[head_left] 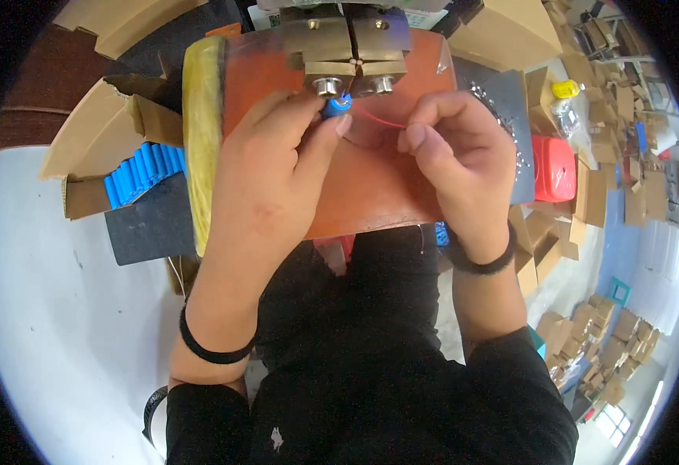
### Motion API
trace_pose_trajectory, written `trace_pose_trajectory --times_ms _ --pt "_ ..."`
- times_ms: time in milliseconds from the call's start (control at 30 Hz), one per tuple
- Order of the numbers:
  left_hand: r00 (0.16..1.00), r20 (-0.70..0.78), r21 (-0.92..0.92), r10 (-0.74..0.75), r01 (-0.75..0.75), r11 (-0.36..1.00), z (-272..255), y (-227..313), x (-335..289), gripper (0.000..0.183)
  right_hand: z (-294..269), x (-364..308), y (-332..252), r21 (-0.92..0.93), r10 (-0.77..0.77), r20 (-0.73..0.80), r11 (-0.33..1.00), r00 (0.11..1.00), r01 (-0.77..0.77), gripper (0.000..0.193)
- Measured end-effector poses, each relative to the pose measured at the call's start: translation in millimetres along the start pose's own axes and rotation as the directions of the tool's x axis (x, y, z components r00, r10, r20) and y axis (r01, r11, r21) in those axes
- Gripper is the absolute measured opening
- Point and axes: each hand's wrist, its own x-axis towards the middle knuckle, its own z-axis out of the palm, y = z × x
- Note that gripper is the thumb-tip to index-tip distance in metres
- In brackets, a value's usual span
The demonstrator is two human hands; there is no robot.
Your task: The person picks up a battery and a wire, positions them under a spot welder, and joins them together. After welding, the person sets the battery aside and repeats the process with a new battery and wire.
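A blue cylindrical battery cell [336,107] is pinched between the thumb and fingers of my left hand [272,159]. Its end sits just below the metal jaws [355,68] of a machine, close to the two thin tips; whether they touch cannot be made out. My right hand [463,143] pinches a thin red wire [386,122] between thumb and forefinger. That wire runs left toward the cell's end. Both hands are over an orange-brown work mat [386,194].
Several blue cells [146,172] lie in a cardboard box at the left. Yellow wrapped material [202,139] lines the mat's left edge. Small metal pieces [519,147] are scattered on a dark surface at the right, beside a red container [554,168]. Cardboard boxes [541,240] stand beyond.
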Motion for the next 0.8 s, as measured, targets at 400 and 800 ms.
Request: trace_pose_trajectory --times_ms 400,800 --pt "1.000 0.023 -0.049 -0.007 0.008 0.999 -4 -4 -8 0.027 -2 -6 -14 0.063 0.090 0.092 0.993 0.992 -0.096 0.007" --pt "0.985 0.141 0.736 0.096 -0.169 0.656 -132 -86 -43 0.033 -148 -123 -10 -0.067 0.286 -0.183 0.951 0.941 -0.302 0.003"
